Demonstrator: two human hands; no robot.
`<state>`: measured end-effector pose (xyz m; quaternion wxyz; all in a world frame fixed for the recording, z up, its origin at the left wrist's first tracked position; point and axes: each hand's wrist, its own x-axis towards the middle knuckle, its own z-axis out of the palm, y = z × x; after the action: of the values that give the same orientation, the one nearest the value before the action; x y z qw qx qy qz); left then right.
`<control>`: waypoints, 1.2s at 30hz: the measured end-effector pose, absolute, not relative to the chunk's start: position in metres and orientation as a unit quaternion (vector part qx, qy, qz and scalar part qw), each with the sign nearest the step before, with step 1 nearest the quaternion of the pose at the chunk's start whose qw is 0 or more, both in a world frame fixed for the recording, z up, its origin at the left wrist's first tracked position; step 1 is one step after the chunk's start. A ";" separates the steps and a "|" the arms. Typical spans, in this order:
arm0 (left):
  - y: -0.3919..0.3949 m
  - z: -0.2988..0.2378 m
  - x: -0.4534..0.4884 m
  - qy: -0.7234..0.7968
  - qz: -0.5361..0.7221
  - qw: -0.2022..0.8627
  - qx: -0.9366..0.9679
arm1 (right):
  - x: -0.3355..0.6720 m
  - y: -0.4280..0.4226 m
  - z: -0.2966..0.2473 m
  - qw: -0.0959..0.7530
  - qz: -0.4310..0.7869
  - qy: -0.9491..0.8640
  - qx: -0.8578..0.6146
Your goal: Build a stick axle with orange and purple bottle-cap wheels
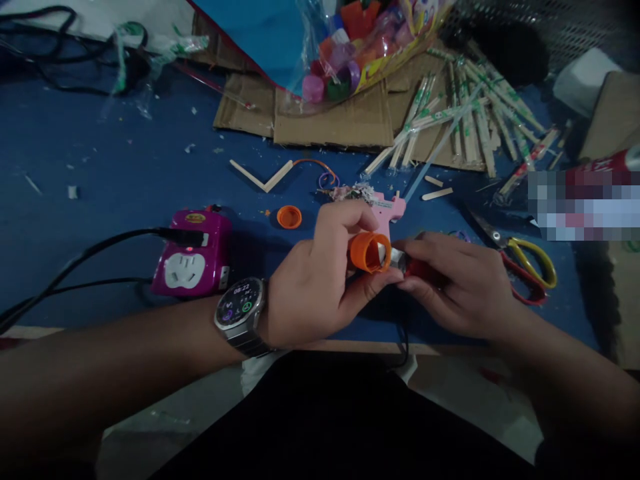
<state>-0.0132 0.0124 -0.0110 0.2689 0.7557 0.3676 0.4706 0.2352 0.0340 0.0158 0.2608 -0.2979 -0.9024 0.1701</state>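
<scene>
Blue tabletop (120,167): left hand (307,283) snug around orange cup (358,252), right hand (460,287) tight on metal-tipped tool (399,260)

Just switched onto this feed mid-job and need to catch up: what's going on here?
A person's left hand holds an orange cap. The right hand grips a metal-ended thing, mostly hidden, close by the cap's open end; whether they touch is unclear. A pink glue gun lies just beyond the hands. A second cap sits on the table to the left, and scissors lie to the right.
</scene>
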 end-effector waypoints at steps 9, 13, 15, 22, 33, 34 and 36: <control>0.014 -0.004 -0.016 0.382 0.434 0.252 0.776 | 0.234 0.033 0.014 0.270 0.164 -0.899 -0.303; 0.012 -0.007 -0.013 0.396 0.417 0.248 0.780 | 0.235 0.031 0.013 0.266 0.171 -0.901 -0.298; 0.011 -0.009 -0.011 0.396 0.429 0.246 0.774 | 0.235 0.030 0.013 0.261 0.172 -0.902 -0.299; 0.008 -0.009 -0.012 0.423 0.412 0.236 0.771 | 0.232 0.028 0.014 0.257 0.184 -0.901 -0.296; 0.006 -0.004 -0.013 0.396 0.423 0.264 0.771 | 0.233 0.029 0.016 0.254 0.192 -0.904 -0.285; 0.006 -0.003 -0.013 0.392 0.425 0.274 0.768 | 0.233 0.029 0.016 0.253 0.193 -0.904 -0.285; 0.007 -0.003 -0.014 0.386 0.429 0.290 0.763 | 0.233 0.029 0.017 0.253 0.196 -0.904 -0.285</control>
<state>-0.0135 0.0068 -0.0030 0.2905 0.7629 0.3865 0.4292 0.2332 0.0291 0.0168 0.2532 -0.2848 -0.9036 0.1960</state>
